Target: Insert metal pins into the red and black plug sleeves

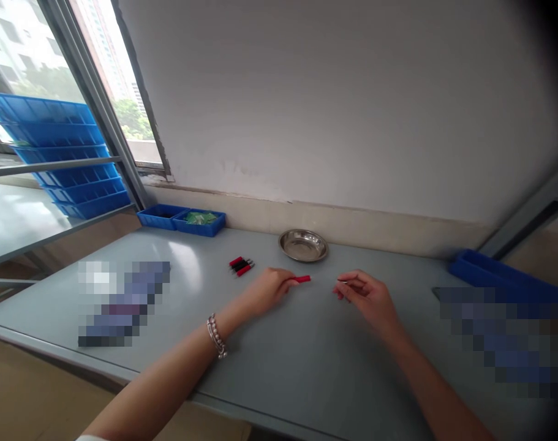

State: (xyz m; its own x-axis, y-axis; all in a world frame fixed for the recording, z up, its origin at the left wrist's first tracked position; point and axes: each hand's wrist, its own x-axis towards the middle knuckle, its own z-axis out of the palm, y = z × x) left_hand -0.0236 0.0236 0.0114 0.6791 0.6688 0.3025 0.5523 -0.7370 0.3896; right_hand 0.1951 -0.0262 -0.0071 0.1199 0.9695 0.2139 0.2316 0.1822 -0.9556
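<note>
Head view: at the centre of the frame, we record our left hand (272, 286) pinching a slim red rod-shaped piece (302, 279) over the grey tabletop (279, 349). Right of centre, our right hand (364, 294) pinches a small thin dark-and-silvery piece (342, 282), apart from the red one; exact shape too small to tell. Farther, left of centre, we log a group of short red and black pieces (241, 265) with pale ends. Behind, near centre, we note a round shiny metal dish (303, 253); toward the left, two open blue plastic trays (200, 231) against the wall (329, 122).

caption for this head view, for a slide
Left hand holds a red piece near a metal dish on a grey table.
</note>
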